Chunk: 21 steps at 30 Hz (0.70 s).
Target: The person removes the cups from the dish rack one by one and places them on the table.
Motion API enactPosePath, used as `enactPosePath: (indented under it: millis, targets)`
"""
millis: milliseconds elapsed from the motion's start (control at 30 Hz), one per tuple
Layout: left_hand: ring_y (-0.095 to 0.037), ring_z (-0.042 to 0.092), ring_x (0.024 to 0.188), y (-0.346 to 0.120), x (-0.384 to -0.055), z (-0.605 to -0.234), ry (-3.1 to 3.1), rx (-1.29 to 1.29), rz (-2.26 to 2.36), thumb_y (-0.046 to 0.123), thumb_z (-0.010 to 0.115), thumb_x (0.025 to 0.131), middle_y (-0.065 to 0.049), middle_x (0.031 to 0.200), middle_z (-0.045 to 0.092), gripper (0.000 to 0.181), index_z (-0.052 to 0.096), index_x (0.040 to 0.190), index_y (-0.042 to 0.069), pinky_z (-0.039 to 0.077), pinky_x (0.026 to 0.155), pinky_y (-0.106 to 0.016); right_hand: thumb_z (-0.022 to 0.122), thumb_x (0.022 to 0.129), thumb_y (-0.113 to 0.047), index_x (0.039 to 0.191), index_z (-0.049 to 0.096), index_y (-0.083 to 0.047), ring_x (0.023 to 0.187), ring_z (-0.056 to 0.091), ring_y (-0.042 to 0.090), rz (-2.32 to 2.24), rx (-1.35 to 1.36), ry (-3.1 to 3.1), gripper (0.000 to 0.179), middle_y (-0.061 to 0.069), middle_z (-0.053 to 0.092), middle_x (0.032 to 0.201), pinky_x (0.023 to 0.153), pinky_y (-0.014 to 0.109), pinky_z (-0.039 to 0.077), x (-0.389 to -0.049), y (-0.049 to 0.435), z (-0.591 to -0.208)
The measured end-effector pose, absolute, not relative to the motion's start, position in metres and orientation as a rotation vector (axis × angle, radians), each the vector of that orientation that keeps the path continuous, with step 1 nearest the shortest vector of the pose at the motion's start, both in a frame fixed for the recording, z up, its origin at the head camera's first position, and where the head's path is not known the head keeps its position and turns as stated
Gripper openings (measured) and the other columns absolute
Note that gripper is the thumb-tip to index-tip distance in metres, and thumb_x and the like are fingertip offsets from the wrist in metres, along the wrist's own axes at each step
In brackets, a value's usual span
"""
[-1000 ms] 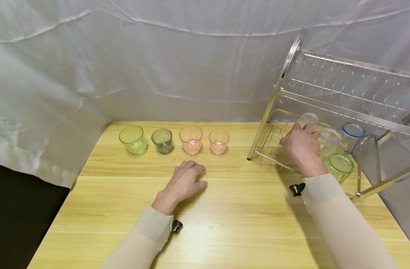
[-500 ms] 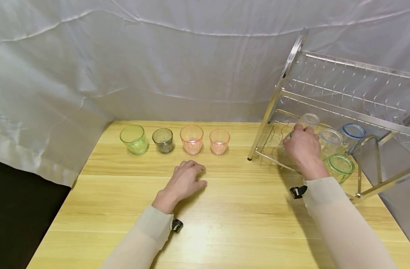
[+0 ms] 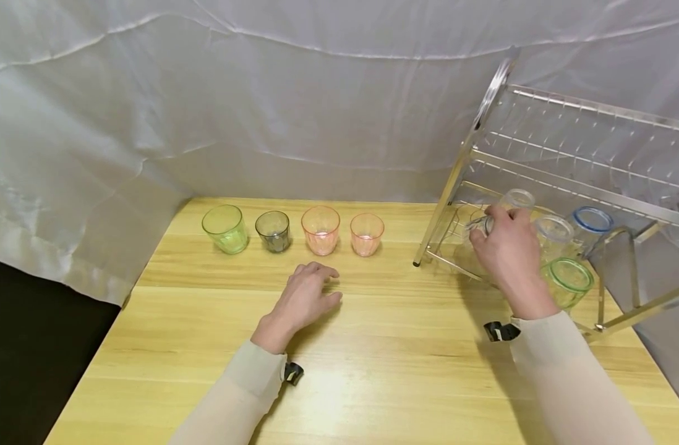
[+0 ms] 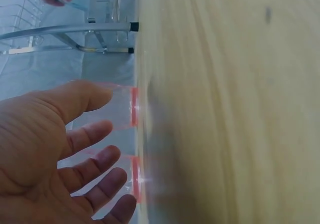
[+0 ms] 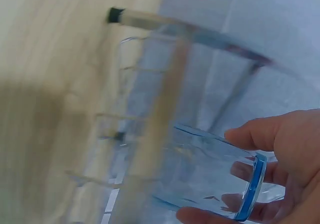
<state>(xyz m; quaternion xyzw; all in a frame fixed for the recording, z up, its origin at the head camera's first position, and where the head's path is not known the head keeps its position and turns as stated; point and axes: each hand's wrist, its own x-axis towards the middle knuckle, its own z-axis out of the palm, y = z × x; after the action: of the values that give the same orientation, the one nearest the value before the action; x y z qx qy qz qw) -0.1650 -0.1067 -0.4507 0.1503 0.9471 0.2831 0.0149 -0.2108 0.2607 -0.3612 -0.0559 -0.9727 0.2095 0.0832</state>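
Note:
In the right wrist view, my right hand (image 3: pixel 509 253) grips a see-through glass tumbler (image 5: pixel 205 171) with a bluish tint by its thick base end, thumb on one side and fingers on the other. From the head view only a bit of that tumbler shows beside the thumb, at the rack's lower level. My left hand (image 3: pixel 302 301) hovers over the wooden table, fingers loosely bent and holding nothing. Beyond it stand a green tumbler (image 3: pixel 226 230), a grey tumbler (image 3: pixel 274 232), and two pink tumblers, one larger (image 3: pixel 321 232) and one smaller (image 3: pixel 367 235).
A two-level metal dish rack (image 3: pixel 456 179) stands at the right. Its lower level holds upturned glasses: a clear one (image 3: pixel 553 235), a blue-ringed one (image 3: pixel 592 222), a green one (image 3: pixel 567 281), and another clear one (image 3: pixel 520 199) behind my right hand. Grey cloth (image 3: pixel 317 111) hangs behind.
My right hand has shifted slightly, and more of the tumbler now shows beside its thumb. The head view has moved a little. My left hand keeps nearly the same place.

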Motion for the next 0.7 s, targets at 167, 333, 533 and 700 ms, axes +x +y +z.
enactPosePath:
  millis: [167,333,533,700]
  targets:
    - [-0.029,0.057,0.122,-0.109,-0.165,-0.449,2.911,0.413,0.958,0.031,0.075,0.096,-0.007,0.135,0.065,0.04,0.07,0.132,0.014,0.048,0.108,-0.046,0.056,0.1,-0.028,0.148,0.052,-0.002,0.116,0.046,0.059,0.599,-0.092,-2.862,0.054,0.039,0.044,0.139,0.081,0.072,0.047,-0.195,0.25,-0.348]
    - [-0.029,0.057,0.121,-0.11,-0.165,-0.447,2.901,0.388,1.024,0.03,0.076,0.096,-0.007,0.134,0.065,0.039,0.07,0.131,0.014,0.051,0.103,-0.044,0.058,0.1,-0.028,0.143,0.057,-0.002,0.116,0.049,0.06,0.591,-0.023,-2.862,0.051,0.039,0.047,0.137,0.084,0.073,0.047,-0.179,0.243,-0.342]
    - [-0.029,0.058,0.126,-0.112,-0.164,-0.446,2.876,0.364,1.098,0.03,0.077,0.096,-0.007,0.139,0.064,0.041,0.07,0.132,0.013,0.048,0.112,-0.046,0.06,0.099,-0.029,0.14,0.059,-0.004,0.12,0.052,0.06,0.608,0.042,-2.872,0.048,0.038,0.049,0.141,0.091,0.075,0.046,-0.164,0.234,-0.339]
    - [-0.031,0.055,0.133,-0.113,-0.163,-0.445,2.847,0.333,1.15,0.031,0.077,0.096,-0.008,0.144,0.062,0.042,0.069,0.134,0.014,0.043,0.12,-0.048,0.065,0.1,-0.033,0.139,0.062,-0.009,0.111,0.06,0.057,0.647,0.096,-2.887,0.046,0.034,0.054,0.136,0.085,0.071,0.051,-0.157,0.222,-0.34]
